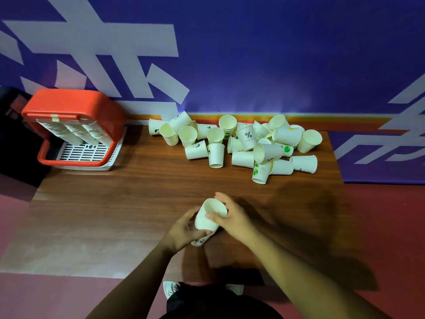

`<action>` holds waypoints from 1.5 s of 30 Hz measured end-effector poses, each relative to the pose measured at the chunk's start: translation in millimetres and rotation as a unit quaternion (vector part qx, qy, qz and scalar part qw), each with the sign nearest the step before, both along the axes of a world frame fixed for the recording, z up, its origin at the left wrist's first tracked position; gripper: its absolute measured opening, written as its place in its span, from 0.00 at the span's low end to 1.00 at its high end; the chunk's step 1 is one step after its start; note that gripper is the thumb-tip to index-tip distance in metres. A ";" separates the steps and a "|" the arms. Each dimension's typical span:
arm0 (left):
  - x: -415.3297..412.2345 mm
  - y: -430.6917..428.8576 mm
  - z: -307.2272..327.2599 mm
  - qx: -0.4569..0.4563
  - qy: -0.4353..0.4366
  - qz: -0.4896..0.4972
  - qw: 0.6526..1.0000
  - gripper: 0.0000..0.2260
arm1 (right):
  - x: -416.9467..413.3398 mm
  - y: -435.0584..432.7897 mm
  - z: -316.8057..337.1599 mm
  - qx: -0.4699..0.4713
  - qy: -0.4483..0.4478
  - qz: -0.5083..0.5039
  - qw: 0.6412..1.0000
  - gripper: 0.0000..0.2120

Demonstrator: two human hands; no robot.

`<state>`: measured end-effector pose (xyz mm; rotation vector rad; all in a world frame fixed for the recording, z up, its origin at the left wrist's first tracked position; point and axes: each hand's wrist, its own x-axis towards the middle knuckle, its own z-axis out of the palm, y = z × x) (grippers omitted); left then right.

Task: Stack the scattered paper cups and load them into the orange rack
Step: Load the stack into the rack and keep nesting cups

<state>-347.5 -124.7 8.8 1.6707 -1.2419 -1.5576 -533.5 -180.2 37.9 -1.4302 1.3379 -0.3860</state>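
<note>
Inside left grip (181,232), cups (210,214), apparently nested

Bare table (110,203) before me lies open to the orange rack (69,107), far left; scattered cups (241,143) crowd the far right.

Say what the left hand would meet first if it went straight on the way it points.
The left hand grips the stack. Past that comes bare table, then it would likely reach the near edge of the pile, though depth is unclear.

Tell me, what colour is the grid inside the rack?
The grid is white, slotted; the rack itself is orange. Head view.
</note>
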 end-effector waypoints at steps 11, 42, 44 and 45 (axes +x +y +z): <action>-44.7 -28.0 8.1 -0.005 0.064 0.104 0.992 0.31 | -106.1 -141.9 -35.5 0.036 0.129 -0.300 0.945 0.28; -54.8 -61.7 -10.9 0.039 -0.039 0.112 0.992 0.27 | -114.5 -101.3 -65.2 0.350 -0.117 -0.254 0.894 0.23; -55.2 -66.7 -10.5 0.031 -0.069 0.071 0.995 0.24 | -121.8 -87.8 -56.4 0.344 -0.195 -0.270 0.878 0.18; -54.8 -69.1 -11.4 0.023 -0.083 0.052 0.995 0.24 | -124.3 -84.0 -52.0 0.330 -0.230 -0.279 0.872 0.15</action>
